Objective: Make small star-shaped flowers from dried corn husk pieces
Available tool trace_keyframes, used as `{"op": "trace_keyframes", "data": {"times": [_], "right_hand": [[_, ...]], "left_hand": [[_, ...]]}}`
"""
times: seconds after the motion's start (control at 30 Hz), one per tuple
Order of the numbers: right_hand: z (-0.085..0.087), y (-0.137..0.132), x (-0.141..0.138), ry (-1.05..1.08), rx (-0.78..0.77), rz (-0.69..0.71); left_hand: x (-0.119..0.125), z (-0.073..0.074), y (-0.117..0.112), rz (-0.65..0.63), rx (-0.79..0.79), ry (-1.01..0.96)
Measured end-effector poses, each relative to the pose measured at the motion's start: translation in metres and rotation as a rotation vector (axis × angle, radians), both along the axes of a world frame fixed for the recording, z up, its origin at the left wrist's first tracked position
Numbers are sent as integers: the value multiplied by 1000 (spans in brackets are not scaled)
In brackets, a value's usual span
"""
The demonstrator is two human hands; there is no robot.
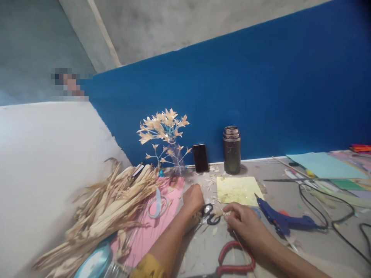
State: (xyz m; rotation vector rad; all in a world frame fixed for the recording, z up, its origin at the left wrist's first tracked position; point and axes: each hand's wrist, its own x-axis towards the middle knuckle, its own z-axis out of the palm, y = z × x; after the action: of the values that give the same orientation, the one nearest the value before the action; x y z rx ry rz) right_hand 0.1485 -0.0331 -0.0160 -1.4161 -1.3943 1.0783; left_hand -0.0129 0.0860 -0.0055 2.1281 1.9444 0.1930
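Observation:
My left hand is curled closed over the table, left of a small pair of black-handled scissors. Its fingertips face away, so whatever they hold is hidden. With thumb and fingers pinched together, my right hand has a small pale piece of corn husk at its fingertips; a thin stem runs down below that hand. Red-handled scissors lie nearer me, partly under the right wrist. Just beyond the hands is a yellow paper sheet. A blue glue gun rests to the right.
Dried corn husks are heaped at left beside pink paper and a tape roll. Husk flowers stand in a clear vase near a phone and an open flask. A black cord loops at right.

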Motion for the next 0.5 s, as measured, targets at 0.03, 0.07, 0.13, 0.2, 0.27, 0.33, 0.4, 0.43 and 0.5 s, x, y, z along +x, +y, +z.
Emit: {"op": "trace_keyframes", "data": {"times": [0.03, 0.07, 0.13, 0.2, 0.27, 0.33, 0.4, 0.43, 0.5], "right_hand": [[0, 0, 0, -9, 1, 0], [0, 0, 0, -15, 4, 1], [0, 0, 1, -17, 13, 4], [1, 0, 2, -9, 24, 8], [2, 0, 2, 6, 32, 12], [4, 0, 3, 28, 50, 8], [7, -1, 4, 79, 58, -13], [9, 0, 4, 118, 51, -22], [11, 1, 5, 205, 25, -32]], "left_hand": [[0, 1, 0, 7, -9, -14], [0, 4, 0, 13, -15, -33], [-3, 11, -1, 23, -12, -90], [-7, 21, -6, 22, 11, -177], [-11, 29, -16, -6, 15, -295], [-12, 34, -32, -53, -36, -428], [-9, 34, -51, -99, -127, -551], [-6, 33, -61, -116, -179, -630], [-2, 28, -79, -124, -316, -907]]}}
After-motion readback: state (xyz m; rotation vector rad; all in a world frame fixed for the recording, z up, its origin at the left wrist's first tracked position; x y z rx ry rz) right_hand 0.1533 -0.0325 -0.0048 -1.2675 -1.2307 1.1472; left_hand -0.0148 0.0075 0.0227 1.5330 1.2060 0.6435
